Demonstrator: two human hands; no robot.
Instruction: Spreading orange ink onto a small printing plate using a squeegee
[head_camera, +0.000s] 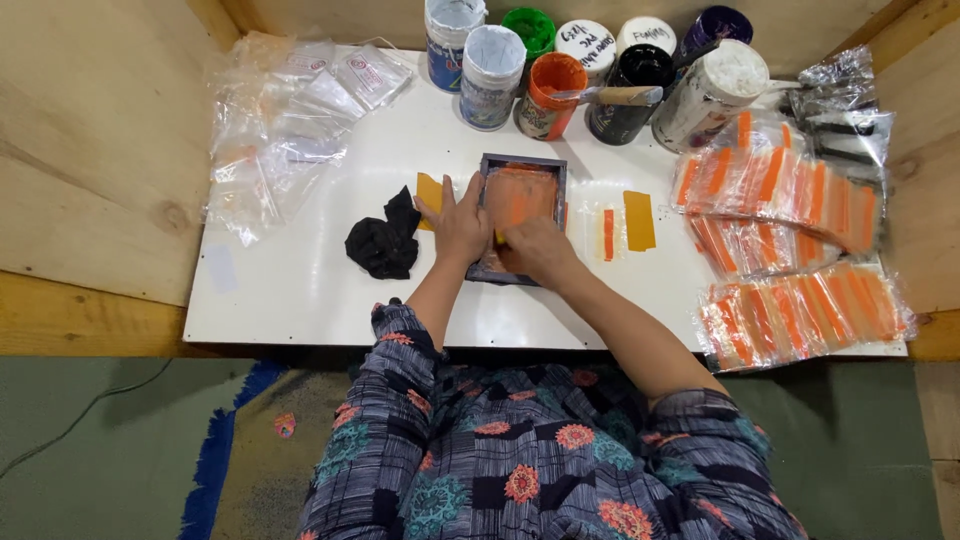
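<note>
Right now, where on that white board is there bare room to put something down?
The white board is bare along its front-left, between the black cloth and the near edge, and in a strip between the clear bags and the framed screen. The right side is crowded with orange-striped packets; the back holds paint jars.

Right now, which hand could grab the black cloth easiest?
The left hand, probably. It rests on the left edge of the small printing frame, right beside the crumpled black cloth. The right hand is busy on the frame's orange screen, farther from the cloth.
</note>
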